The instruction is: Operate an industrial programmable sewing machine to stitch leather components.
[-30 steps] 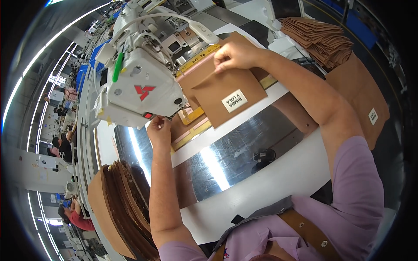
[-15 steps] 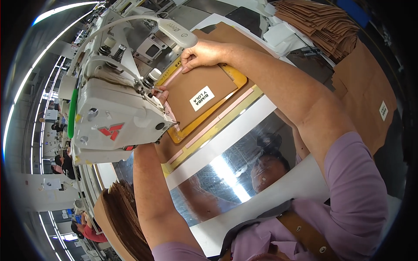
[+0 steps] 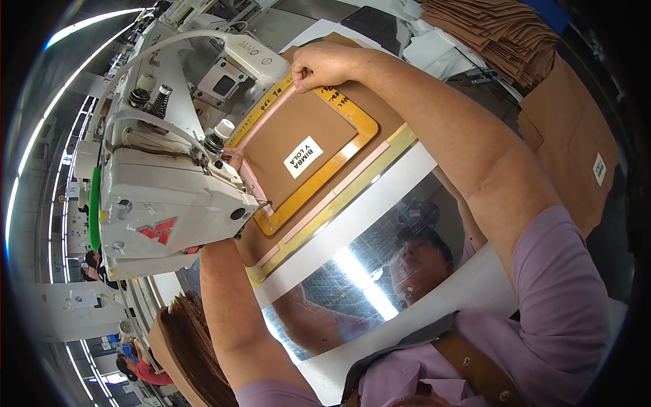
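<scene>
One brown fabric piece (image 3: 298,146) with a small white label (image 3: 302,157) lies flat inside an orange template frame (image 3: 352,146) on the bed of the white sewing machine (image 3: 166,203), just right of the machine's head. Your right hand (image 3: 325,64) is at the frame's far corner, fingers curled and pinched down on the frame's edge. Your left hand (image 3: 234,159) is mostly hidden behind the machine head; only fingertips show near the needle area, touching the frame's near-left edge, and you cannot tell whether they grip or merely press. Under the frame sits a larger pink and yellow guide plate (image 3: 352,193), angled across the white table (image 3: 380,210). Nearer you, a shiny metal panel (image 3: 366,264) mirrors the overhead lights. A stack of brown pieces (image 3: 488,34) rests beyond your right arm, another brown stack (image 3: 196,346) stands by your left elbow, and a large brown piece (image 3: 576,149) lies at the right.
</scene>
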`<state>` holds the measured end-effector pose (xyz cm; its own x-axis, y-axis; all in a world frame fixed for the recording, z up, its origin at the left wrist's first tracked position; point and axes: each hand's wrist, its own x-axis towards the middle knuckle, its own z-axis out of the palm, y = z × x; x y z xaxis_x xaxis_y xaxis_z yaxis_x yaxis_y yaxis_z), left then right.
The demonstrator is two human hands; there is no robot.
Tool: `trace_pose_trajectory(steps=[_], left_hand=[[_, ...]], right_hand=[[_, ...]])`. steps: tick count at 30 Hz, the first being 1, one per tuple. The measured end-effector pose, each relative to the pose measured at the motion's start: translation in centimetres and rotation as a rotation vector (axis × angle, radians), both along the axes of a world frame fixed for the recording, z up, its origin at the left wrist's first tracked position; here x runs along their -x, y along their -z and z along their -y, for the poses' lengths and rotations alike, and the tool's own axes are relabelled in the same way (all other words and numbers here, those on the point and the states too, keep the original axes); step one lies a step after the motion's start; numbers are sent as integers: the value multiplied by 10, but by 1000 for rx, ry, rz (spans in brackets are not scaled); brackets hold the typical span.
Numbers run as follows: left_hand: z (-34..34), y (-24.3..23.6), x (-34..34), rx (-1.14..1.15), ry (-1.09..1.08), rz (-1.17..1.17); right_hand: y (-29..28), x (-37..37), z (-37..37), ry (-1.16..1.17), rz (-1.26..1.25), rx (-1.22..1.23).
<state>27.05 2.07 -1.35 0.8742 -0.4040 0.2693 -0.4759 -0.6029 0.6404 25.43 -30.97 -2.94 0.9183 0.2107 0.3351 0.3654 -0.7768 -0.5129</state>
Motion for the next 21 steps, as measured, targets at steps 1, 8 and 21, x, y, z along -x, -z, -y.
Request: trace_pose_trajectory(steps=[1,8,21], left_hand=[[-2,1,-3,-17,2,19],[-12,14,-22,-81,15,102],[-19,21,-29,-116,-28,53]], right_hand=[[-1,1,-1,5,-21,-4],[-22,14,-22,204,-166,118],[-24,15,-33,329,-140,88]])
